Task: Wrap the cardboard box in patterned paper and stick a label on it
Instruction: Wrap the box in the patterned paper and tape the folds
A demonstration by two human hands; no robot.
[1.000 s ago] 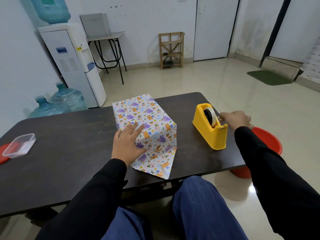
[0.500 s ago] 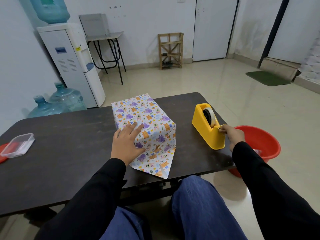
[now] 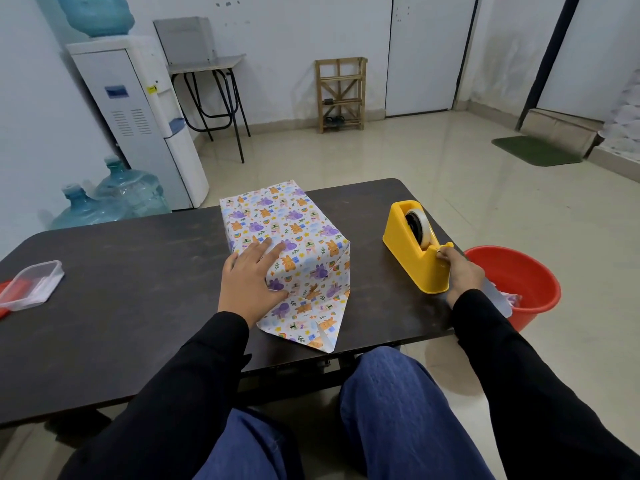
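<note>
The rectangular cardboard box (image 3: 287, 237), covered in white paper printed with purple and orange animal figures, stands at the centre of the frame on the dark wooden table (image 3: 121, 292). At the near end of the box, a triangular paper flap (image 3: 304, 322) lies flat on the table surface, pointing toward the lower edge of the frame.

The left hand (image 3: 249, 280) rests palm-down on the near left corner of the box, fingers straight and spread across the top face.

The yellow plastic tape dispenser (image 3: 412, 254) stands right of centre, apart from the box, with a white tape roll (image 3: 421, 226) seated in it. The right hand (image 3: 462, 271) is at the near cutter end of the dispenser, fingers curled and pinching at the cutter tip. Whether a tape end lies between the fingertips is too small to tell.

A red plastic bucket (image 3: 530, 271) stands on the floor at the right edge, beyond the table. A clear plastic lidded container (image 3: 33, 285) lies on the table at the left edge. A white water dispenser (image 3: 138, 126) occupies the upper left.
</note>
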